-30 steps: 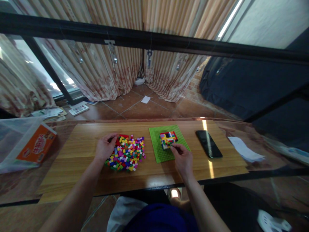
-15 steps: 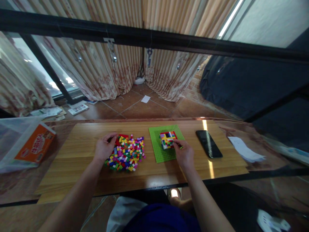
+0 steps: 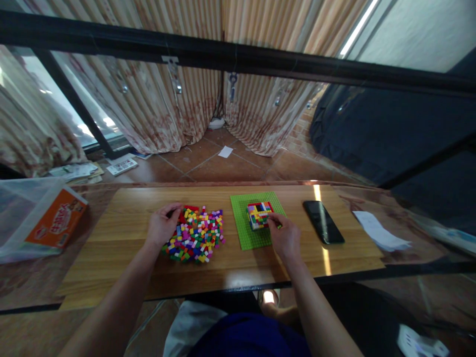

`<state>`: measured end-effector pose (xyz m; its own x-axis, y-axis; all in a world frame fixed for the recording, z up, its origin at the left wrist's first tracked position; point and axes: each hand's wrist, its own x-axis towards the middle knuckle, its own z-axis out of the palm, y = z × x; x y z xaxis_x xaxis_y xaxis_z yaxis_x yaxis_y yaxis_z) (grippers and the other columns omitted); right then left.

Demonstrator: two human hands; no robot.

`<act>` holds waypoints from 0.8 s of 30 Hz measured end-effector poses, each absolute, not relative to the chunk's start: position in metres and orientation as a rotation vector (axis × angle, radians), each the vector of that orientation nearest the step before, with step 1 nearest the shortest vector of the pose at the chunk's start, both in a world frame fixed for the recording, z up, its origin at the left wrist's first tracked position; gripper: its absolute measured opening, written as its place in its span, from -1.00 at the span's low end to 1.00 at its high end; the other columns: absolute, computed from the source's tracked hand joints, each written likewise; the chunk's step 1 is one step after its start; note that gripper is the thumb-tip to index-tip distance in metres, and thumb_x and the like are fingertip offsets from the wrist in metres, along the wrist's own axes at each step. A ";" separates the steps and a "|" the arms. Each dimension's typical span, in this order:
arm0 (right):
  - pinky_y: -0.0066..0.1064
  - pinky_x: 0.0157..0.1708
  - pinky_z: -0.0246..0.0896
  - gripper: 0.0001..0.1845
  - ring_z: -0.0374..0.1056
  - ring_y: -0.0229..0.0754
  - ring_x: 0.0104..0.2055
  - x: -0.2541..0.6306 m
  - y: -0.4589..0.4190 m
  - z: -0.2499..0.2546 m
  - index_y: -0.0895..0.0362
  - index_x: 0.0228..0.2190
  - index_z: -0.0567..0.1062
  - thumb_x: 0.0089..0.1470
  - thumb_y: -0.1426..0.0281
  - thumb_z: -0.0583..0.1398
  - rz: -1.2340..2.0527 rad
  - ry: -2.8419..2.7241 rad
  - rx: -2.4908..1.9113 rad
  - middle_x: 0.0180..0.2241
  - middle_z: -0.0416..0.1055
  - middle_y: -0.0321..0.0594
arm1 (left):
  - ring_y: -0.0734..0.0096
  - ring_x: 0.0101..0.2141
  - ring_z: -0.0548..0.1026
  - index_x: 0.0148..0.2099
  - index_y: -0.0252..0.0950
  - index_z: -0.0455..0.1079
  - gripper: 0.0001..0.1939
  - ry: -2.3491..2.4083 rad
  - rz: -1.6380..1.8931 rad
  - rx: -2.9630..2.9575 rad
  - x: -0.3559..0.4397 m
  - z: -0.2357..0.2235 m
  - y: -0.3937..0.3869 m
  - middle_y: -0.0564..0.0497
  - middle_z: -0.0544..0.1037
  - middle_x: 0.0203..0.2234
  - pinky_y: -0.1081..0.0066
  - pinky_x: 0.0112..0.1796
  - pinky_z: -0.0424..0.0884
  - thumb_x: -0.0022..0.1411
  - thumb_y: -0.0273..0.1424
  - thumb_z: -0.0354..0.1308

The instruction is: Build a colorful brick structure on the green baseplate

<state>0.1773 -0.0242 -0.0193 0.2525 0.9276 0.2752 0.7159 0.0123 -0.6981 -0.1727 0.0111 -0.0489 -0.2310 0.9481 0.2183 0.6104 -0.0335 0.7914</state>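
Curtains (image 3: 186,104) of pleated, cream-and-tan striped fabric hang across the far side. On the near side, a long, light-brown wooden tabletop (image 3: 111,238) runs from left to right. Just beyond its left end is a clear plastic box (image 3: 22,203) with an orange label. Left of centre on the wood lies a loose pile of small, multicoloured plastic bricks (image 3: 197,238); right of it, apart, lies a square, green, studded baseplate (image 3: 248,240). A black, rectangular phone (image 3: 323,221) lies farther right, near a hand.

The two hands are well apart. The left hand (image 3: 161,225) rests at the pile's far left edge, fingertips beside red bricks; whether it grips one I cannot tell. The right hand (image 3: 285,235) reaches over the baseplate's right part, thumb and forefinger close together. At those fingertips, to their left, sits a small, multicoloured, blocky brick build (image 3: 259,215) on the baseplate, between the hands; whether the fingers hold a piece cannot be told.
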 end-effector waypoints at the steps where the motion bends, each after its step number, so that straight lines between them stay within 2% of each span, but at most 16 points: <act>1: -0.33 -0.31 0.26 -0.73 0.45 -0.11 -0.34 0.177 -0.024 -0.018 0.13 -0.31 0.57 0.06 0.30 0.11 0.345 -1.505 -1.761 -0.35 0.57 -0.13 | 0.27 -0.18 0.55 -0.13 -0.26 0.52 -0.68 1.858 1.163 1.631 -0.173 -0.049 0.011 -0.03 0.62 -0.19 0.29 -0.03 0.43 0.17 -0.23 0.07; 15: -0.32 -0.39 0.29 -0.74 0.44 -0.10 -0.43 0.179 -0.013 -0.021 0.17 -0.42 0.54 -0.09 0.25 0.19 0.559 -1.274 -1.748 -0.47 0.53 -0.12 | 0.26 -0.15 0.54 -0.15 -0.26 0.52 -0.68 1.871 1.164 1.623 -0.171 -0.047 0.010 -0.04 0.61 -0.19 0.29 -0.02 0.42 0.17 -0.22 0.06; 24: -0.33 -0.40 0.27 -0.78 0.43 -0.11 -0.44 0.177 -0.012 -0.020 0.17 -0.43 0.52 -0.09 0.27 0.19 0.512 -1.294 -1.780 -0.48 0.53 -0.12 | 0.26 -0.16 0.55 -0.15 -0.28 0.52 -0.67 1.867 1.164 1.622 -0.170 -0.047 0.010 -0.06 0.61 -0.19 0.26 -0.01 0.42 0.17 -0.23 0.05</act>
<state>0.1769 -0.0120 -0.0197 0.3792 0.9131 0.1501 0.5629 -0.0989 -0.8206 -0.1704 0.0102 -0.0468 -0.2427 0.9462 0.2139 0.6086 -0.0232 0.7932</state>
